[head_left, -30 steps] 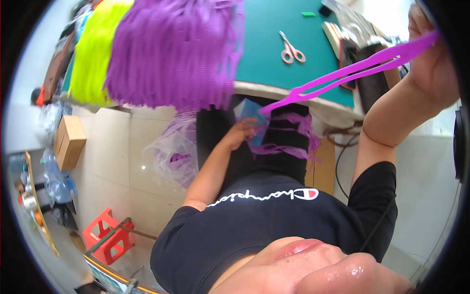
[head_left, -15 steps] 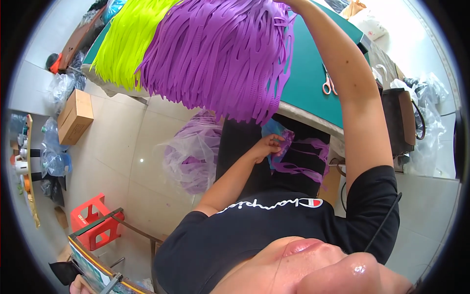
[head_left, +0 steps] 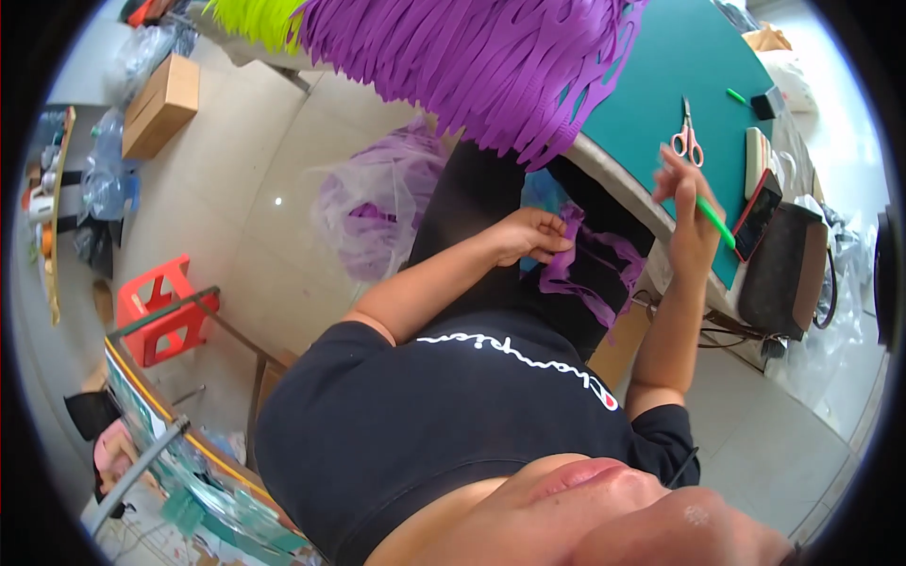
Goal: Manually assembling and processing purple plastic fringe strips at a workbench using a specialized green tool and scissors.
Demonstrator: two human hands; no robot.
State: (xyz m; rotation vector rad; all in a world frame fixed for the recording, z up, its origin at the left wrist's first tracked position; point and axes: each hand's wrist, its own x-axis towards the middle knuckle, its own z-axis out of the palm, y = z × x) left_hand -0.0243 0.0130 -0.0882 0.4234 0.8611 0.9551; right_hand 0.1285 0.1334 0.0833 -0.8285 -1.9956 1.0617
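Note:
My left hand point(head_left: 534, 237) is closed over my lap, its fingertips pinching purple rubbery straps point(head_left: 561, 271). More of these straps trail to the right across my dark trousers. A blue piece point(head_left: 542, 191) lies just behind that hand. My right hand point(head_left: 692, 205), slightly blurred, is raised by the table's near edge with a slim green pen-like tool point(head_left: 714, 223) held in it, slanting down to the right. Ahead, a thick heap of purple slitted straps point(head_left: 472, 66) hangs over the table edge, with yellow-green ones point(head_left: 253, 21) to its left.
Pink-handled scissors point(head_left: 687, 137) lie on the green tabletop point(head_left: 651, 94), near a phone point(head_left: 758, 217). A brown bag point(head_left: 781, 269) sits at the right. On the floor are a clear bag of purple straps point(head_left: 377, 208), a carton point(head_left: 162, 106) and a red stool point(head_left: 168, 307).
My right hand has come back from the far side of the purple heap to the table's near edge. My left hand now pinches straps higher up. The whole view has shifted.

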